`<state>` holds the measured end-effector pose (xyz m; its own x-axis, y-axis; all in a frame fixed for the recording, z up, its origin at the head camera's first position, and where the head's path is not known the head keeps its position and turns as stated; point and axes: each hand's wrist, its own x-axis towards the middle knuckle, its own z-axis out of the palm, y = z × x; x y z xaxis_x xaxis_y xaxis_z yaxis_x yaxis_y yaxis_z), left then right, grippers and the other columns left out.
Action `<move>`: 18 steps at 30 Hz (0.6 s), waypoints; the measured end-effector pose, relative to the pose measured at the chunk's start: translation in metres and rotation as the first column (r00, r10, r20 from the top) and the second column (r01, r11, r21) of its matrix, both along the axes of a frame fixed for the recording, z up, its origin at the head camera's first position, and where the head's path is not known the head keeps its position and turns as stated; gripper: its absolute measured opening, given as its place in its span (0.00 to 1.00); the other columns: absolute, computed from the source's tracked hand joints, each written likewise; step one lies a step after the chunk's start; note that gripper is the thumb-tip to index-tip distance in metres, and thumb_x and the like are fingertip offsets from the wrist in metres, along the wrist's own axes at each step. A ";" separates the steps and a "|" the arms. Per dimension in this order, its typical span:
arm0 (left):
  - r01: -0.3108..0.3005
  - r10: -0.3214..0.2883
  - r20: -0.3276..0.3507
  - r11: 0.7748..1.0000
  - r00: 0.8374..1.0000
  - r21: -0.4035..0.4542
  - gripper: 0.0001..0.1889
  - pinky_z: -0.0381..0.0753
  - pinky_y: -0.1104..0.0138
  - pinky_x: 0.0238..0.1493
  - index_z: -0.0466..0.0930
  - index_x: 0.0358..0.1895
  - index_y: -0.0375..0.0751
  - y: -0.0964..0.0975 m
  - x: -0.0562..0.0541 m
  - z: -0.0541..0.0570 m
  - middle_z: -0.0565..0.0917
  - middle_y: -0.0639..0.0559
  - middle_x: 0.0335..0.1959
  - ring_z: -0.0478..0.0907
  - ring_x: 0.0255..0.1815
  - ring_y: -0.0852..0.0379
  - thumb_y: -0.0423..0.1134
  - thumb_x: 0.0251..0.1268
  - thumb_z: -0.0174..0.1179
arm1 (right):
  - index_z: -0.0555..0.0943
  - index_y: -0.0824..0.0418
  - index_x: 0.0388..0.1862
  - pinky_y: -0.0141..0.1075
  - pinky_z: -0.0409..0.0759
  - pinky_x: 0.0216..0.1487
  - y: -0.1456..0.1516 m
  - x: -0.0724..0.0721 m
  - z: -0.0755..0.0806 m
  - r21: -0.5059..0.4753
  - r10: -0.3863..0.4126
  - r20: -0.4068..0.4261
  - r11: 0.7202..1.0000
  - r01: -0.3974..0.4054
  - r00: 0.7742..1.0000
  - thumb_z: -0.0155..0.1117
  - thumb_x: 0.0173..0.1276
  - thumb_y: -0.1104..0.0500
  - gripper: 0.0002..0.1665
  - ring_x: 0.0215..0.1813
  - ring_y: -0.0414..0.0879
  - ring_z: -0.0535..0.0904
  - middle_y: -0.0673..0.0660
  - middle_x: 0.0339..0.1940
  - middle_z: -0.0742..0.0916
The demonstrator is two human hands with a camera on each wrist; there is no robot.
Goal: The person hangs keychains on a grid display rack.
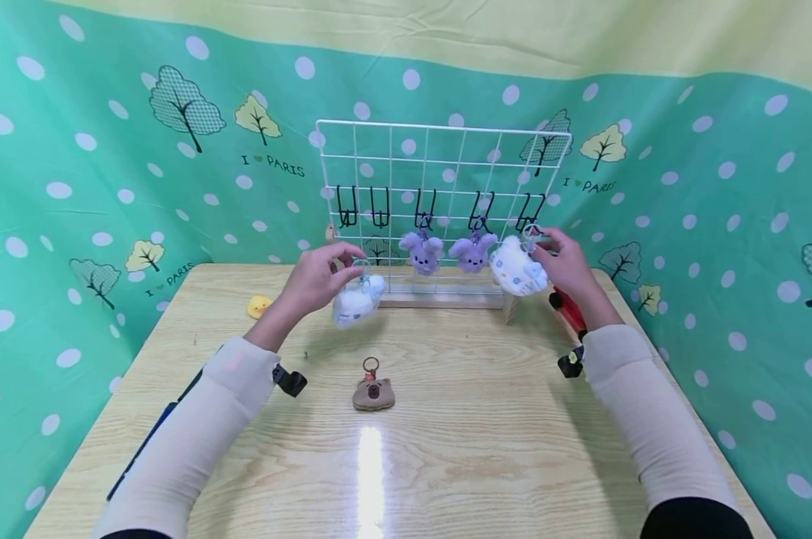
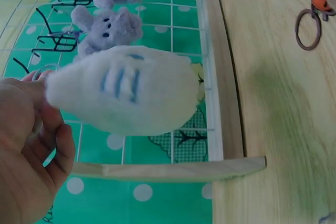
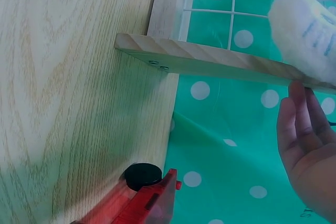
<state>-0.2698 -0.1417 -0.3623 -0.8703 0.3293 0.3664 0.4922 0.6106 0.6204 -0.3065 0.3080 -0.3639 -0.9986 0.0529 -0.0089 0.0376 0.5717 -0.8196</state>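
Observation:
My left hand [image 1: 321,277] pinches the ring of a white plush keychain [image 1: 358,301] with blue markings, which hangs in front of the left end of the white wire rack [image 1: 446,161]. In the left wrist view, this plush [image 2: 126,90] overlaps the grid. At the rack's right end, my right hand [image 1: 563,262] pinches the ring of another white plush keychain [image 1: 516,267], close below the rightmost black hook [image 1: 530,211]. In the right wrist view the fingertips reach the edge of that plush [image 3: 310,35]; the ring is out of frame. Two purple plush keychains [image 1: 422,253] hang from hooks between my hands.
A brown animal-face keychain [image 1: 373,393] with a ring lies on the table [image 1: 459,434] in front of the rack. Behind my left forearm sits a small yellow toy [image 1: 259,305]. A red object with black parts [image 1: 569,311] lies by my right wrist. Two hooks [image 1: 380,208] at left hold no plush.

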 end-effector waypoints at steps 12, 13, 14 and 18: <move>-0.050 0.060 -0.097 0.994 0.993 0.100 0.12 0.78 0.66 0.28 0.83 0.54 0.46 0.024 -0.007 0.009 0.87 0.47 0.37 0.78 0.28 0.53 0.38 0.70 0.66 | 0.65 0.46 0.78 0.59 0.79 0.67 -0.001 0.001 -0.002 0.015 -0.004 -0.008 1.000 0.004 1.000 0.53 0.81 0.44 0.30 0.71 0.63 0.71 0.65 0.75 0.72; -0.052 0.063 -0.100 0.992 0.993 0.113 0.12 0.78 0.66 0.27 0.83 0.53 0.46 0.026 -0.008 0.010 0.87 0.47 0.37 0.78 0.28 0.53 0.38 0.70 0.66 | 0.65 0.46 0.78 0.59 0.79 0.67 -0.001 0.001 -0.003 0.015 -0.003 -0.009 1.000 0.003 1.000 0.53 0.81 0.45 0.30 0.71 0.64 0.71 0.65 0.75 0.72; -0.053 0.066 -0.102 0.991 0.993 0.125 0.11 0.78 0.66 0.27 0.83 0.53 0.46 0.028 -0.008 0.010 0.87 0.47 0.37 0.78 0.27 0.53 0.38 0.69 0.66 | 0.66 0.46 0.77 0.59 0.79 0.67 -0.001 0.000 -0.003 0.015 -0.004 -0.011 1.000 0.005 1.000 0.53 0.81 0.44 0.29 0.71 0.63 0.71 0.65 0.75 0.72; -0.044 0.063 -0.114 0.986 0.992 0.160 0.11 0.77 0.67 0.25 0.84 0.52 0.45 0.032 -0.009 0.011 0.87 0.47 0.36 0.78 0.26 0.54 0.38 0.69 0.66 | 0.65 0.45 0.78 0.58 0.80 0.67 0.001 0.000 -0.003 0.007 -0.004 -0.011 1.000 0.004 1.000 0.53 0.81 0.44 0.30 0.71 0.63 0.71 0.65 0.76 0.72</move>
<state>-0.2785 -0.1096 -0.3514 -0.8327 0.2137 0.5108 0.5368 0.5381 0.6498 -0.3068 0.3086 -0.3668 -0.9984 0.0567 0.0027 0.0306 0.5774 -0.8159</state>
